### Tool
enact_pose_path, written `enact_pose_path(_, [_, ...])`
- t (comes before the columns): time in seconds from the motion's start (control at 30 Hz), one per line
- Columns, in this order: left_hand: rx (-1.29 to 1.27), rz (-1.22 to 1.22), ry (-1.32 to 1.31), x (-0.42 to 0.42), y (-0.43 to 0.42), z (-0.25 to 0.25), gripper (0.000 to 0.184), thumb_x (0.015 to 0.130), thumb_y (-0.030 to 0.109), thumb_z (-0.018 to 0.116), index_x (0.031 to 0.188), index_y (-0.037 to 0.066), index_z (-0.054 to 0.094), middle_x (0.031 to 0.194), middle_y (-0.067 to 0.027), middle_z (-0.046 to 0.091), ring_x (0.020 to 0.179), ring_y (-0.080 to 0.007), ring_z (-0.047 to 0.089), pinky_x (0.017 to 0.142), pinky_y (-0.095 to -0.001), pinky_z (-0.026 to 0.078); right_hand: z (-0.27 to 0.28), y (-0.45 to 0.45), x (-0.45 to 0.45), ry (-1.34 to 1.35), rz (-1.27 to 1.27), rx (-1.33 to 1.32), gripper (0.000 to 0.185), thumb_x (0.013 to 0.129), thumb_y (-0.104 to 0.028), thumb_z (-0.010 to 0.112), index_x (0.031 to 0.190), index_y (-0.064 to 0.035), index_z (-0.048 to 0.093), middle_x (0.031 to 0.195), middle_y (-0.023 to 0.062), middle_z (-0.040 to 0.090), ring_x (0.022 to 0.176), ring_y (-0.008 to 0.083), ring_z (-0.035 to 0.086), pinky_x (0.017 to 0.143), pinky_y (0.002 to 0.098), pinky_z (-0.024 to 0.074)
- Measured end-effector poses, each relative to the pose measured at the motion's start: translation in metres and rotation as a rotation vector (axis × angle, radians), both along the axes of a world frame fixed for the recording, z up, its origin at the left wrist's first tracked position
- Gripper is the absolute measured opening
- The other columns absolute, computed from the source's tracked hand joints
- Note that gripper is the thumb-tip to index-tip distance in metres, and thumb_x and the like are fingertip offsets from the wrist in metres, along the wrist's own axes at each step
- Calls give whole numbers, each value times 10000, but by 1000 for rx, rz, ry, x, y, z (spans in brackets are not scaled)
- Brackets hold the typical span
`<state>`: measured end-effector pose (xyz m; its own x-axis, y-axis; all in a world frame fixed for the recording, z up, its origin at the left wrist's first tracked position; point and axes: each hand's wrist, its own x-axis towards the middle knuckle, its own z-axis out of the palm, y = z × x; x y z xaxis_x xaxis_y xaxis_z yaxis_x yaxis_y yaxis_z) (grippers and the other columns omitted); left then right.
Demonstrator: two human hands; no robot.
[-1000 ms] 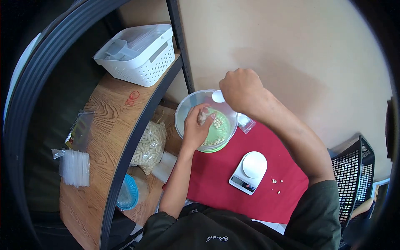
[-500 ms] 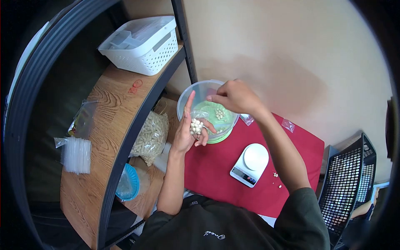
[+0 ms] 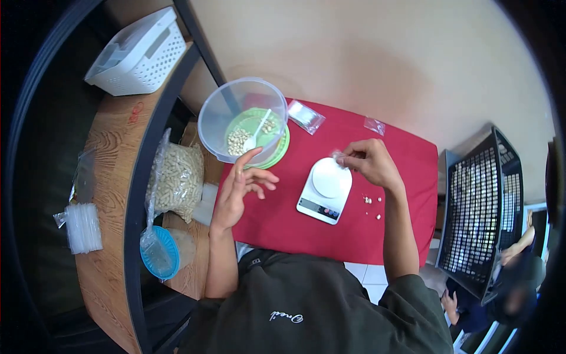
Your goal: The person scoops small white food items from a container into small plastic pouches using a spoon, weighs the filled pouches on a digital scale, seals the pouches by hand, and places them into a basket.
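My right hand (image 3: 372,165) is over the far right edge of the white digital kitchen scale (image 3: 331,177). Its fingers pinch a small clear plastic bag (image 3: 338,156), mostly hidden and blurred. My left hand (image 3: 239,192) is open and holds nothing, fingers apart, in front of a clear plastic tub (image 3: 213,127). Inside the tub, a white spoon (image 3: 252,140) rests among pale nut-like pieces (image 3: 237,141). The tub's bottom looks green.
Flat clear bags (image 3: 306,117) and a small packet (image 3: 374,125) lie on the red cloth (image 3: 271,218). Crumbs (image 3: 368,200) lie right of the scale. A wooden shelf (image 3: 106,177) stands left; a black crate (image 3: 471,206) is at right, with another person (image 3: 513,271) beyond.
My right hand has moved from above the tub to the scale. My left hand no longer holds the small bag of pale pieces and has opened. The head view has shifted right.
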<state>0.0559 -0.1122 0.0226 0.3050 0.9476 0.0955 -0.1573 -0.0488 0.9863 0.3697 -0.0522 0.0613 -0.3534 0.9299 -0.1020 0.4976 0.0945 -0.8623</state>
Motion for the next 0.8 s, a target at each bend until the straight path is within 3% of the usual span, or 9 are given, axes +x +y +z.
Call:
enact_pose_path(0.07, [-16,14,6,-4,-10,-11,650,1043,505,310,1434,-12,360,1049,-157,664,894,-186,641,728,-276,486,-23,-11,13,103,-56,-115,118,822,-92,733,865,18,745,676,96,694,615,123,645,571,266,503])
enact_pose_path(0.13, [-80,-34,48,-7,-21,-24,604,1050,476,322,1387,-14,429,1032,-141,663,895,-180,640,734,-277,485,-42,-25,16,-186,-284,-29,103,835,-87,719,856,10,745,704,97,704,621,126,654,563,271,523])
enact_pose_path(0.3, [-148,-2,147,-5,-43,-40,417,1060,303,395,1302,-11,524,1017,-128,667,893,-170,639,735,-279,486,-104,-30,20,171,-429,-194,114,880,-59,675,894,50,703,709,116,695,611,141,671,514,261,542])
enact_pose_path(0.4, [-168,16,175,-6,-53,-45,402,1058,294,406,1292,-6,535,1013,-126,670,892,-167,640,734,-278,486,-116,-25,12,42,-480,-198,117,885,-75,679,883,40,704,694,109,691,592,123,666,486,248,525])
enact_pose_path(0.43, [-168,14,175,-7,-56,-46,402,1058,294,406,1292,-6,535,1013,-126,670,892,-167,640,734,-278,486,-116,-23,10,-34,-507,-207,169,861,-127,709,906,36,712,694,133,693,633,180,691,548,314,544])
enact_pose_path(0.53, [-162,39,197,-8,-62,-48,379,1056,274,416,1281,-3,546,1014,-122,672,892,-163,641,734,-274,485,-139,-20,13,-242,-505,29,216,847,-160,732,929,38,711,686,116,683,635,167,669,577,335,499])
enact_pose_path(0.67, [-154,51,237,-8,-63,-49,351,1049,245,439,1267,-3,559,1007,-116,677,891,-157,643,732,-271,484,-143,-21,14,-230,-548,51,241,831,-184,742,946,25,717,718,139,688,650,202,674,631,377,502])
enact_pose_path(0.73, [-153,37,243,-7,-62,-53,344,1047,237,446,1262,-3,562,1005,-114,678,890,-156,643,732,-270,483,-143,-25,16,-234,-536,43,273,819,-194,728,970,33,717,840,212,709,776,329,708,745,426,541])
enact_pose_path(0.8, [-161,9,226,-5,-57,-55,342,1044,239,453,1257,-4,566,1002,-109,680,891,-155,643,736,-271,485,-137,-33,17,-137,-582,-64,273,820,-185,725,977,38,714,848,210,712,782,316,710,743,418,545])
